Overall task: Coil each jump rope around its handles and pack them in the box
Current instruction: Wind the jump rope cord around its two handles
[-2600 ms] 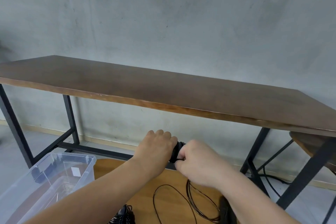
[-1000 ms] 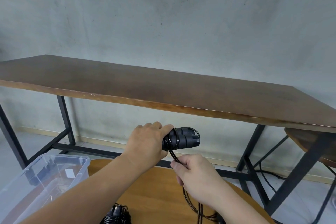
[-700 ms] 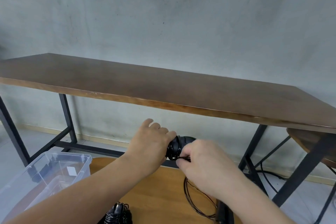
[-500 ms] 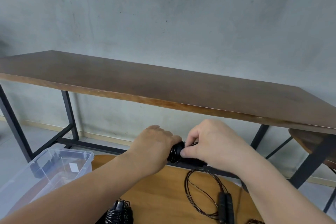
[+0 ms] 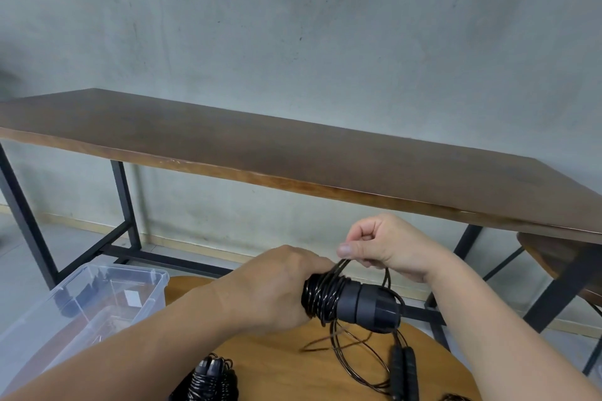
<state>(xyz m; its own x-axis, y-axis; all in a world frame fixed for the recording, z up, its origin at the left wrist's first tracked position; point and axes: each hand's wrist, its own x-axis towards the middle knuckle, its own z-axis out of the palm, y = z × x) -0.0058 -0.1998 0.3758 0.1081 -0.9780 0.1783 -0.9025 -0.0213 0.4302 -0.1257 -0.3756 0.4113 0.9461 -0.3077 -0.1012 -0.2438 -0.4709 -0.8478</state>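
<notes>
My left hand (image 5: 277,290) grips a pair of black jump-rope handles (image 5: 368,304) held side by side, with thin black cord (image 5: 322,296) wound around them near my fingers. My right hand (image 5: 387,244) pinches a loop of that cord just above the handles. More of the cord trails down in loose loops onto the round wooden table (image 5: 286,368). A coiled black rope bundle (image 5: 208,381) lies at the table's near edge. Another rope's two handles (image 5: 404,368) lie on the table to the right. The clear plastic box (image 5: 97,299) stands at the left.
A long dark wooden bench table (image 5: 293,153) on black metal legs stands against the grey wall. A wooden stool (image 5: 560,257) is at the far right. The floor is grey.
My right hand has lifted from the handles and moved up and right, pulling a loop of cord over them. The handles now show, pointing right.
</notes>
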